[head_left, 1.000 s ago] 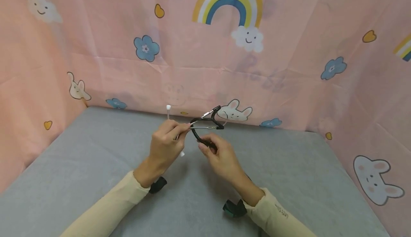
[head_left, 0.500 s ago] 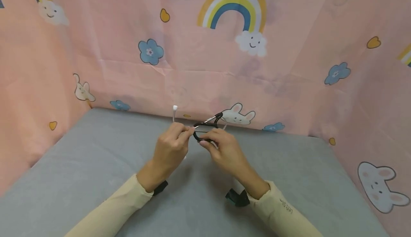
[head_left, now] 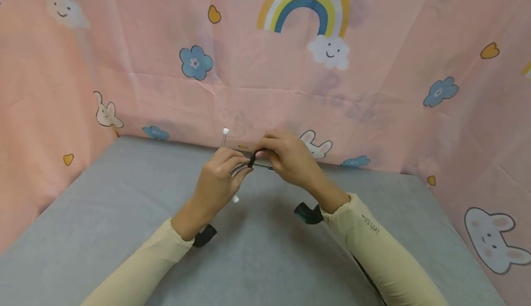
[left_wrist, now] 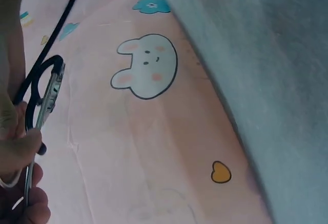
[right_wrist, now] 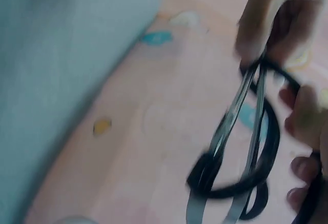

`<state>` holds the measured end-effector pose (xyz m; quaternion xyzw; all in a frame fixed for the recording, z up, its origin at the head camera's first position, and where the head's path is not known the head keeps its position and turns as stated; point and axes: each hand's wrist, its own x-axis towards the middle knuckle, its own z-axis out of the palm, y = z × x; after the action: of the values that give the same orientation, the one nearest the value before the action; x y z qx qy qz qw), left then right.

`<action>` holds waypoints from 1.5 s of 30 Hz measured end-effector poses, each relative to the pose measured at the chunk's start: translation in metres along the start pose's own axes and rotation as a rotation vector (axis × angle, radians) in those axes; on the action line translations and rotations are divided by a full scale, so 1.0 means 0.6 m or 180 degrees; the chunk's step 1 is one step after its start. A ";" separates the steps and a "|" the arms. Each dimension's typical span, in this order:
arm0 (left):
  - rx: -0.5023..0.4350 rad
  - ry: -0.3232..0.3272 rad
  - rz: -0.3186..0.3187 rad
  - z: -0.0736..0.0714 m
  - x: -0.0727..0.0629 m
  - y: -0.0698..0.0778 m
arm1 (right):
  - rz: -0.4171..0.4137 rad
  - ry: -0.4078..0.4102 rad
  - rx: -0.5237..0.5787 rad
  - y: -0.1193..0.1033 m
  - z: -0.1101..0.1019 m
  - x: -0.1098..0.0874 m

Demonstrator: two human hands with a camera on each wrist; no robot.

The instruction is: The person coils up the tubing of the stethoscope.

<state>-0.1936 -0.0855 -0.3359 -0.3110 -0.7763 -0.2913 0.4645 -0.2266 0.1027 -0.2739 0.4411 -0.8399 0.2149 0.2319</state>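
A stethoscope with black tubing (head_left: pixel 252 159) is held between both hands above the grey surface. My left hand (head_left: pixel 217 177) grips its metal ear tubes (right_wrist: pixel 256 126); one white ear tip (head_left: pixel 226 132) sticks up behind the knuckles and another white ear tip (head_left: pixel 235 199) shows below the hand. My right hand (head_left: pixel 290 156), with curled fingers, pinches the black tubing close to the left fingertips. In the right wrist view, blurred, the tubing loops around the metal tubes. The left wrist view shows the metal part (left_wrist: pixel 51 93) beside a tubing bend. The chest piece cannot be made out.
A grey cloth-covered table (head_left: pixel 257 260) lies under the hands. Pink printed fabric (head_left: pixel 249 98) stands behind it and at both sides. Black wrist devices (head_left: pixel 309 213) hang below both wrists, and a black cord (head_left: pixel 367 276) runs beside the right sleeve.
My right hand has moved up from below the tubing loop to its upper side, pulling tubing over near the left fingers. The left hand keeps its grip on the ear tubes.
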 end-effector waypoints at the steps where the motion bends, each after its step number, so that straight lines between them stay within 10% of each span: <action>1: -0.0082 0.0004 -0.0041 0.000 0.000 -0.002 | -0.0154 -0.0002 -0.0043 0.007 -0.003 0.007; 6: -0.0474 0.0094 -0.0086 0.000 0.003 -0.009 | -0.0600 -0.0036 0.0036 0.041 -0.015 0.034; 15: -0.1036 0.0075 0.0026 -0.004 0.005 -0.002 | 0.0593 -0.0690 0.1372 0.089 -0.046 0.005; 24: -0.1802 0.0056 -0.0053 -0.011 0.012 0.012 | 0.1143 -0.0044 0.1963 0.069 0.006 -0.034; 31: -0.1425 0.0392 -0.0305 -0.009 0.010 0.011 | 0.1491 0.0362 0.1551 0.012 0.081 -0.056; 45: -0.0464 0.0856 -0.0465 -0.014 0.010 -0.001 | 0.1922 0.0179 0.2115 -0.035 0.106 -0.061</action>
<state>-0.1918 -0.0909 -0.3272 -0.2448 -0.7045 -0.4188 0.5181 -0.2031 0.0794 -0.3425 0.2208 -0.8098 0.5429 0.0272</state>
